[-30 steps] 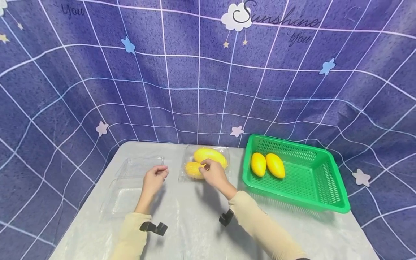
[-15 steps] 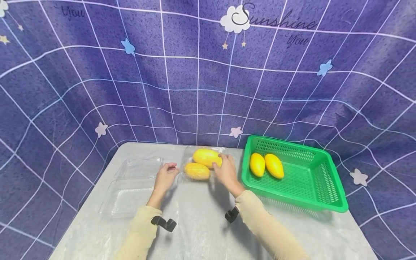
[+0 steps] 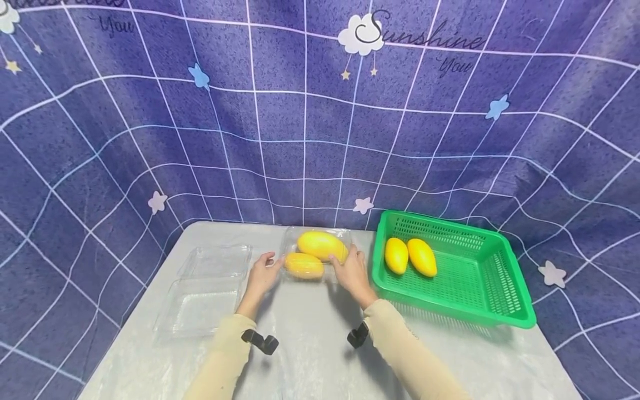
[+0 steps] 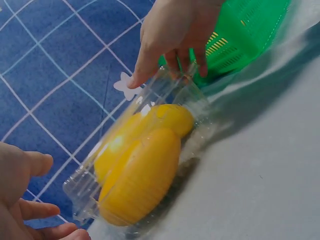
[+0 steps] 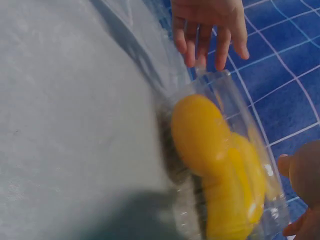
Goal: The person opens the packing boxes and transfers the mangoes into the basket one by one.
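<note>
A clear plastic box (image 3: 292,239) lies at the back middle of the table, with two yellow mangoes inside: a front one (image 3: 304,265) and a larger-looking back one (image 3: 321,244). Clear plastic covers the fruit in both wrist views. My left hand (image 3: 262,276) is at the box's left end, fingers loosely spread; in the right wrist view its fingertips (image 5: 220,62) come close to the plastic edge. At the right end is my right hand (image 3: 352,273), thumb and fingers apart around the corner. Whether its fingertips touch the plastic is hard to tell.
A green perforated basket (image 3: 455,303) stands on the right, holding two more mangoes (image 3: 396,256) at its left end. Another clear container lies spread on the left, its two shallow halves (image 3: 200,303) side by side. A blue curtain (image 3: 280,122) hangs behind the table (image 3: 300,344).
My right hand has moved from above the mangoes to the box's right end. My left hand has moved right, from beside the spread container to the box's left end.
</note>
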The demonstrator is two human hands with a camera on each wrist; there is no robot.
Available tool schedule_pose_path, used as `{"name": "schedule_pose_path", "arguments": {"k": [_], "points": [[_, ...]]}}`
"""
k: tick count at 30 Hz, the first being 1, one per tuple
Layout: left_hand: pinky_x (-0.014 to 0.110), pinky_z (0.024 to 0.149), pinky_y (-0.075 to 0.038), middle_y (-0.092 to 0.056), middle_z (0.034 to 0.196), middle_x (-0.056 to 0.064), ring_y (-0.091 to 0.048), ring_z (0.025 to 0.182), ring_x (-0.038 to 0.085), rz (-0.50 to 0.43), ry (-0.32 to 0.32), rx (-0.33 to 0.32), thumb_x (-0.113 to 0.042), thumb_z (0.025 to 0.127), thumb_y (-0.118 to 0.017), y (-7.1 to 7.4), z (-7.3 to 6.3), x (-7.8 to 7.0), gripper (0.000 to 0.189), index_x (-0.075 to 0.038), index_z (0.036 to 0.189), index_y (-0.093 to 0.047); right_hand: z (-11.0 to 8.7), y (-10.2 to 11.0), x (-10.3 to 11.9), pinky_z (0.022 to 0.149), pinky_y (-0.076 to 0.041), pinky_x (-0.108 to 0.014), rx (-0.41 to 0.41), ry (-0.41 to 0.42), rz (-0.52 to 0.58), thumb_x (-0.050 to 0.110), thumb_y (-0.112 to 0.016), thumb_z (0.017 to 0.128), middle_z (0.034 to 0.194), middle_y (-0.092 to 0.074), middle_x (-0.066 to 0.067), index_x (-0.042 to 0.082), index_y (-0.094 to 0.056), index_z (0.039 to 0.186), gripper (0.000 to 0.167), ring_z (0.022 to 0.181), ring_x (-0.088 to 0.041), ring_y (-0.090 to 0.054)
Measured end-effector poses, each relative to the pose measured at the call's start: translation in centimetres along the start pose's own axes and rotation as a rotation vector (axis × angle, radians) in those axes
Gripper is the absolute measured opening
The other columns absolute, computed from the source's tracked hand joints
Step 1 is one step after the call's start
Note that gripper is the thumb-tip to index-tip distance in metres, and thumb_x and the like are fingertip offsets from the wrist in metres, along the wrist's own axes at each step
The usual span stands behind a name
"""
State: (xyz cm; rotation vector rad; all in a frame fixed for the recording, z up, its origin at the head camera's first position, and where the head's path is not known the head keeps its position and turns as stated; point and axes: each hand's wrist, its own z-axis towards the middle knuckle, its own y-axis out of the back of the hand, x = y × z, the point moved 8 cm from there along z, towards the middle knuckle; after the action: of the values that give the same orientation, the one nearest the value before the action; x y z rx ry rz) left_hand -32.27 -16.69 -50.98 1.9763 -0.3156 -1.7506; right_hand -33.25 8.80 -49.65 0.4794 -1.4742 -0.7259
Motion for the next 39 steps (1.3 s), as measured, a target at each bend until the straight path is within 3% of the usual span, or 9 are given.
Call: {"name": "schedule_pose_path", "arguments": {"k": [8,16,20,31,39], "points": [[0.05,0.106,-0.044,-0.056,0.132,0.028,-0.055,0.121,0.041,-0.018,0.043,0.036,-0.04,0.097,-0.054,-1.1,0.4,0.9,0.061,0.003,0.14,-0.045,0.1,-0.5,-1.1,0.107,-0.04,-0.059,0.001,-0.035,0.081,0.053,-0.058,0.092,0.134,-0.045,-0.04,-0.014,-0.031,0.142,0.087,0.125,-0.053,-0.047],[0.044,0.096,-0.053,-0.059,0.128,0.028,-0.065,0.107,0.038,-0.085,0.075,0.073,-0.038,0.098,-0.055,-1.7,0.8,1.1,0.064,0.009,0.139,-0.044,1.0,-0.6,-2.1,0.115,-0.034,-0.053,0.052,-0.072,0.087,0.045,-0.059,0.093,0.142,-0.039,-0.038,-0.018,-0.029,0.142,0.085,0.134,-0.049,-0.04],[0.044,0.096,-0.053,-0.058,0.128,0.03,-0.066,0.104,0.036,-0.118,0.084,0.087,-0.033,0.097,-0.057,-1.7,0.9,1.0,0.063,0.011,0.138,-0.043,1.1,-0.7,-2.3,0.115,-0.034,-0.052,0.058,-0.074,0.093,0.046,-0.059,0.093,0.142,-0.041,-0.037,-0.016,-0.03,0.143,0.085,0.134,-0.047,-0.041],[0.037,0.088,-0.057,-0.059,0.128,0.03,-0.067,0.102,0.036,-0.189,0.128,0.088,-0.027,0.096,-0.06,-1.8,0.3,1.6,0.059,0.012,0.137,-0.045,0.8,-0.8,-2.3,0.114,-0.036,-0.052,0.06,-0.065,0.105,0.044,-0.061,0.092,0.141,-0.043,-0.036,-0.016,-0.033,0.141,0.083,0.132,-0.046,-0.044],[0.041,0.092,-0.056,-0.058,0.128,0.03,-0.066,0.105,0.037,-0.198,0.135,0.093,-0.027,0.097,-0.059,-1.7,-0.2,1.5,0.059,0.011,0.138,-0.043,1.0,-0.6,-2.1,0.114,-0.036,-0.051,0.067,-0.057,0.1,0.046,-0.062,0.091,0.142,-0.043,-0.035,-0.015,-0.032,0.143,0.085,0.133,-0.045,-0.044]]}}
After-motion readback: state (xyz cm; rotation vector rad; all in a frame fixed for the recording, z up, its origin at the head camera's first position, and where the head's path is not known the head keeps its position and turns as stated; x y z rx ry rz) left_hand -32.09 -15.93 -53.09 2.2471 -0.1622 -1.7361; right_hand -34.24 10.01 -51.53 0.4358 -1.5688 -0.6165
